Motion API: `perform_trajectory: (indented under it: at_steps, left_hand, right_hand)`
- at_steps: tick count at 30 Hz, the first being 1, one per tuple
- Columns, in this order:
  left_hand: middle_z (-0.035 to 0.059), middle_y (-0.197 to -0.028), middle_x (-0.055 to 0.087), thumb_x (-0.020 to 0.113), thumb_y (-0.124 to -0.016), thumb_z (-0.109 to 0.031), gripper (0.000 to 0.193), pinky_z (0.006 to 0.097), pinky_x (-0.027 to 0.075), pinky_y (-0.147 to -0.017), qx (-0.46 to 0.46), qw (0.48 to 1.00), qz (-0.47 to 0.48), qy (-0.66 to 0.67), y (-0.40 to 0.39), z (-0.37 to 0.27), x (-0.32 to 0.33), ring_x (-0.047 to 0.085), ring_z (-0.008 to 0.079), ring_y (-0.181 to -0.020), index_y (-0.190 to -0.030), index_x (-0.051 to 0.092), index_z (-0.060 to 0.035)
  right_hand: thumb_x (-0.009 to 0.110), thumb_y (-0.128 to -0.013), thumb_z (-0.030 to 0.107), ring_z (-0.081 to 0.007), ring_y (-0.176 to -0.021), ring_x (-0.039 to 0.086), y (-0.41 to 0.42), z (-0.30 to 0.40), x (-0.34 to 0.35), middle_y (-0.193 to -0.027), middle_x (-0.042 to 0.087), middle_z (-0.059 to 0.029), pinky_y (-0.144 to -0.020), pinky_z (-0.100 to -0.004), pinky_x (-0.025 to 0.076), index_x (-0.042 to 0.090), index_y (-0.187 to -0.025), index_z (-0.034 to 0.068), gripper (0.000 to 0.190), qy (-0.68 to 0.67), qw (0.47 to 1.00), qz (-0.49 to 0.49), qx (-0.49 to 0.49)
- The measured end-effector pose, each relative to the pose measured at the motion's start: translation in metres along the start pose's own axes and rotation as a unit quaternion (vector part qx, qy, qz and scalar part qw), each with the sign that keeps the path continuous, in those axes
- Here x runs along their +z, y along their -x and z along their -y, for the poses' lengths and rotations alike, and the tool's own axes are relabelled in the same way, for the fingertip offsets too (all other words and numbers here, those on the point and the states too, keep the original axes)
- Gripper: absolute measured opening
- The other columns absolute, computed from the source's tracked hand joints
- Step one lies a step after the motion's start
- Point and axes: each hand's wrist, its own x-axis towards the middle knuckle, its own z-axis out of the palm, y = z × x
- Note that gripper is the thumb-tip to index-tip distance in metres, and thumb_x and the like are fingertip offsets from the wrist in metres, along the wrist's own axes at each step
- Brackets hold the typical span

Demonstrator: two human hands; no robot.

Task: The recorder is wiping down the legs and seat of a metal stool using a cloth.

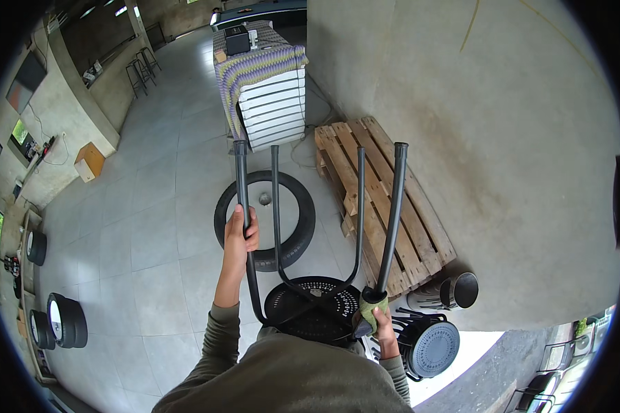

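Note:
A black metal stool is held upturned against my body, its legs pointing away from me. Its round perforated seat (336, 290) is closest to me, and crossed tubes run over its underside. My left hand (243, 232) is wrapped around the left leg (242, 173) about halfway along. My right hand (384, 326) presses a green cloth (367, 311) around the lower bend of the right leg (394, 206), near the seat. Part of the seat's near rim is hidden by my shirt.
A tyre (305, 242) lies on the tiled floor beyond the stool. To the right are a wooden pallet (364, 175), a metal bin (447, 293) and stacked stools (434, 348). A cloth-covered white slatted stand (274, 103) is ahead, and more tyres (68, 320) stand left.

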Motion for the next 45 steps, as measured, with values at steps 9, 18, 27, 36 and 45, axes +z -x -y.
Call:
perform_trajectory:
  at_steps: [9, 18, 27, 36, 45]
  left_hand:
    - [0.0164, -0.141, 0.022, 0.027, -0.093, -0.051, 0.069, 0.0396, 0.011, -0.108, 0.108, 0.918, -0.013, -0.381, -0.07, 0.075, 0.033, 0.015, 0.0276, -0.133, -0.139, 0.015, -0.0014]
    - [0.0001, -0.081, 0.046, 0.043, -0.09, -0.047, 0.044, 0.0223, 0.038, -0.055, -0.105, 0.926, 0.329, 0.154, -0.112, 0.019, 0.168, 0.043, 0.0082, -0.061, -0.107, 0.043, -0.0058]
    - [-0.0009, -0.068, 0.039, 0.03, -0.096, -0.043, 0.039, 0.0266, 0.041, -0.06, -0.044, 0.875, 0.482, -0.011, -0.058, -0.026, 0.181, 0.043, 0.0107, -0.056, -0.087, 0.042, -0.0075]
    - [-0.0055, -0.054, 0.026, 0.031, -0.096, -0.04, 0.037, 0.0204, 0.023, -0.04, 0.04, 0.915, 0.373, 0.146, -0.042, -0.023, 0.135, 0.02, 0.0032, -0.037, -0.077, 0.039, -0.0094]
    - [-0.0054, -0.05, 0.024, 0.03, -0.095, -0.042, 0.04, 0.0207, 0.018, -0.031, 0.067, 0.88, 0.451, 0.134, -0.022, -0.055, 0.13, 0.018, 0.003, -0.032, -0.076, 0.035, -0.0069]
  right_hand:
    - [0.059, -0.082, 0.035, -0.019, -0.09, 0.057, -0.027, 0.023, 0.093, -0.102, 0.058, -0.0096, -0.08, -0.0288, 0.045, 0.044, -0.12, -0.001, 0.055, 0.034, 0.993, 0.098, 0.061]
    - [0.05, -0.091, 0.033, -0.0137, -0.097, 0.051, -0.036, 0.033, 0.129, -0.108, 0.055, -0.0071, -0.085, -0.0269, 0.04, 0.045, -0.12, -0.003, 0.047, 0.056, 0.997, 0.023, 0.052]
    - [0.037, -0.095, 0.038, -0.0102, -0.094, 0.05, -0.062, 0.114, 0.165, -0.104, 0.056, -0.0053, -0.084, -0.0253, 0.04, 0.048, -0.115, -0.003, 0.047, 0.134, 0.974, -0.06, -0.17]
    - [0.032, -0.09, 0.055, -0.0242, -0.114, 0.047, 0.014, 0.122, 0.095, -0.126, 0.047, -0.009, -0.099, -0.0388, 0.036, 0.037, -0.131, 0.008, 0.062, -0.206, 0.864, -0.233, -0.396]
    - [0.022, -0.095, 0.048, -0.023, -0.128, 0.03, 0.02, 0.049, 0.056, -0.143, 0.025, -0.0104, -0.106, -0.0352, 0.023, 0.015, -0.142, 0.008, 0.062, 0.184, 0.813, -0.318, -0.451]
